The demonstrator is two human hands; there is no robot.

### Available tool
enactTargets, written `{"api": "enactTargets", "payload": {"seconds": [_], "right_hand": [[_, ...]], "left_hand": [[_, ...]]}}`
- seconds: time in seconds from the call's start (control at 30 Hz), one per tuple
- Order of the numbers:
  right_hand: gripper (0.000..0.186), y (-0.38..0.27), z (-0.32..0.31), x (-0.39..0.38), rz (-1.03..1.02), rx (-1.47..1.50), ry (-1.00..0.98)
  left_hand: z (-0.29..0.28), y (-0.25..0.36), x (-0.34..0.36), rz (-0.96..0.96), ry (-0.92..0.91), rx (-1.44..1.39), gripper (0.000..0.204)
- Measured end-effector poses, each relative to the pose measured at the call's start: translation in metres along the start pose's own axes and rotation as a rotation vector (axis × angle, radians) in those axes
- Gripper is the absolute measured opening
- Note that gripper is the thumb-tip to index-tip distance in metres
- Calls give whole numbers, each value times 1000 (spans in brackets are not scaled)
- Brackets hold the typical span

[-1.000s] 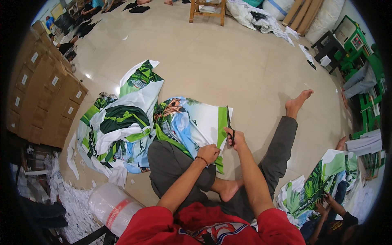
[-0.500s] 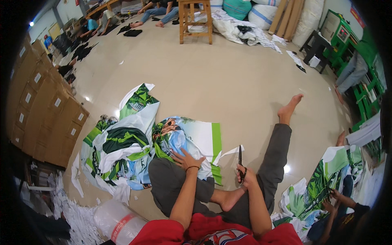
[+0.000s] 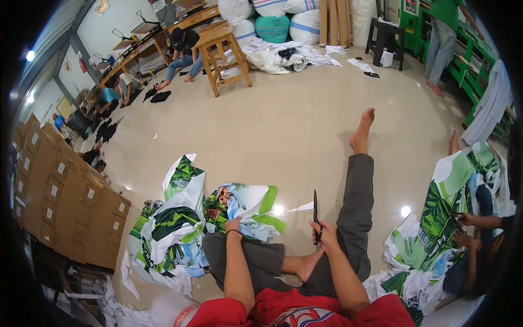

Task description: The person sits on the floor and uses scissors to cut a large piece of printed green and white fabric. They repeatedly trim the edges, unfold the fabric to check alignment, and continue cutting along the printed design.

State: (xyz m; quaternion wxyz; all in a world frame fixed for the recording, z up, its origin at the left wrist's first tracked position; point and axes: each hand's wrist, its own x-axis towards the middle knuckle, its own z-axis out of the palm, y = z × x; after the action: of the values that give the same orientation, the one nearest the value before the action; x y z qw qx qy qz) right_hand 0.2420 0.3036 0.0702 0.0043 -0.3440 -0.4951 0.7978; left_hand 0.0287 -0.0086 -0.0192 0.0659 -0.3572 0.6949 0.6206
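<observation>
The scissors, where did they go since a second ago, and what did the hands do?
The right hand pulled the scissors off the printed sheet and swung them out to the right; they now point up beside the outstretched leg. The left hand moved left onto the sheet's near edge. The scissors stayed in the right hand, and the sheet pile stayed on the floor.

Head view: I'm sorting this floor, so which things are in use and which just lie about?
In use: scissors in right hand; printed sheet under left hand.
Lying about: printed pile, cardboard boxes, wooden stool, sacks.
</observation>
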Motion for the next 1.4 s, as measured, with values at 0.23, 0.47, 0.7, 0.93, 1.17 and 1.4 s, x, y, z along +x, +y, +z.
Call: {"api": "enactTargets", "payload": {"seconds": [0.23, 0.47, 0.7, 0.93, 1.17, 1.4], "right_hand": [[29, 8, -4, 2, 11, 124, -38], [29, 1, -6, 1, 4, 171, -21], [30, 7, -16, 10, 34, 211, -2], [29, 13, 17, 0, 31, 250, -64], [27, -3, -18, 13, 13, 208, 75], [27, 11, 0, 14, 63, 17, 69]], "left_hand": [[-45, 153, -81, 369, -335, -174, 29], [23, 293, -80, 227, -670, 42, 25], [118, 386, -78, 733, -664, -170, 41], [148, 218, -10, 1220, -554, 534, 63], [153, -76, -145, 1497, -449, 1189, 54], [53, -40, -84, 1357, -538, 800, 21]]}}
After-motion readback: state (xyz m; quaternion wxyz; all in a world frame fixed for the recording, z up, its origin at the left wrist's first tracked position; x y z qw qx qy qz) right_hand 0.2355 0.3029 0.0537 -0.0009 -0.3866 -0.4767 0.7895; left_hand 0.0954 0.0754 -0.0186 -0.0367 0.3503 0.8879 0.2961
